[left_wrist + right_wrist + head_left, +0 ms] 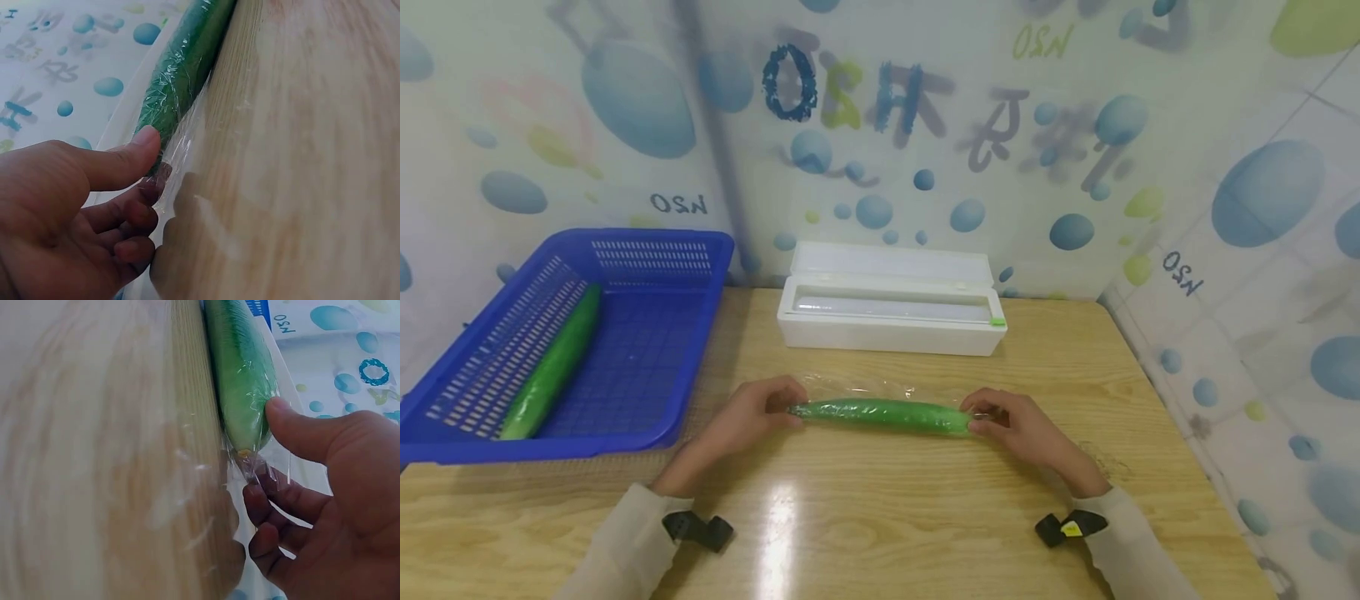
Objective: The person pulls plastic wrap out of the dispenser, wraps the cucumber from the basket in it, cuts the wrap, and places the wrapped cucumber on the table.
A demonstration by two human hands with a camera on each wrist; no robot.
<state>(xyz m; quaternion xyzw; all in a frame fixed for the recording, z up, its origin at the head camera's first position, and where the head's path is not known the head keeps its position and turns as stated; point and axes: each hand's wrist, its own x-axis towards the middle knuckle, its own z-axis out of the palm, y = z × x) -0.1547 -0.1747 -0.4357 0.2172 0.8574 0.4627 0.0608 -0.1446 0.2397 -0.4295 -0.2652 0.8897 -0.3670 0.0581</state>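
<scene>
With 12 o'clock pointing away from the person, a green cucumber (883, 414) wrapped in cling film (253, 469) lies crosswise on the wood-grain table (887, 517), its ends at about 9 and 3 o'clock. At the 9 o'clock end, the left hand (754, 417) pinches the wrapped tip between thumb and fingers. At the 3 o'clock end, the right hand (1018, 429) pinches the film gathered just beyond the paler tip, its thumb against the cucumber's side. Loose film spreads along the cucumber's 12 o'clock edge.

Near it at 12 o'clock stands a long white box (891, 337), its lid (891, 262) raised and a pale roll (891, 309) inside; a small green tab (997, 322) marks its 4 o'clock corner. Between 9 and 10 o'clock, well apart, sits a blue plastic basket (703, 333). A second cucumber (557, 362) lies in it along the 9 o'clock wall, slanting from 7 to 1 o'clock. Small dark devices (698, 531) are strapped over the light sleeves (625, 542) at 8 and 4 o'clock.
</scene>
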